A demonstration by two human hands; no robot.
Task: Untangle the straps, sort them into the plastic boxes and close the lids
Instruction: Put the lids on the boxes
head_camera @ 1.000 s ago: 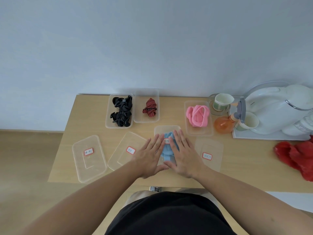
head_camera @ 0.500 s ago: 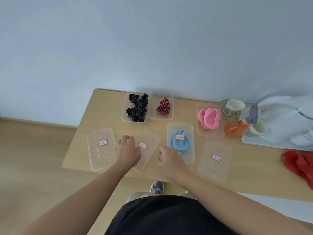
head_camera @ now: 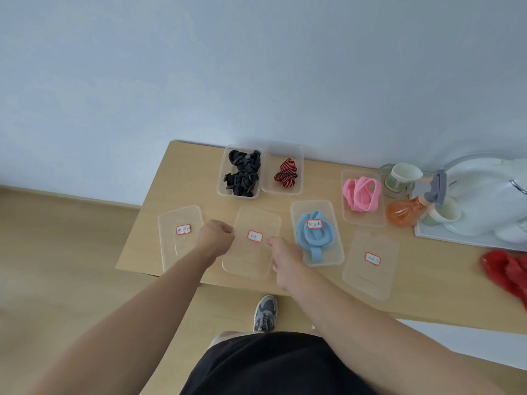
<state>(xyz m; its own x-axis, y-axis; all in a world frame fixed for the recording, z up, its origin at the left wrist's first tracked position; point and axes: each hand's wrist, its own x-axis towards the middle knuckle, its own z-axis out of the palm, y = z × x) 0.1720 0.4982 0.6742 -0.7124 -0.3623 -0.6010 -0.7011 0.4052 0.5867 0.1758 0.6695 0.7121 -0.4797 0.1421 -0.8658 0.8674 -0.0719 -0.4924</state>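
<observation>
We grip the lid [head_camera: 251, 260] at its 9 o'clock edge w/ our L hand [head_camera: 216, 235], fingers curled. Our R hand [head_camera: 283, 253] touches its 3 o'clock edge; can't tell if it's grasping.

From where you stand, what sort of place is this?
Probably a home or small office room, not a workshop: a light wooden table against a plain pale wall, wood-look flooring, and a tray with cups and a white kettle-like appliance.
</observation>
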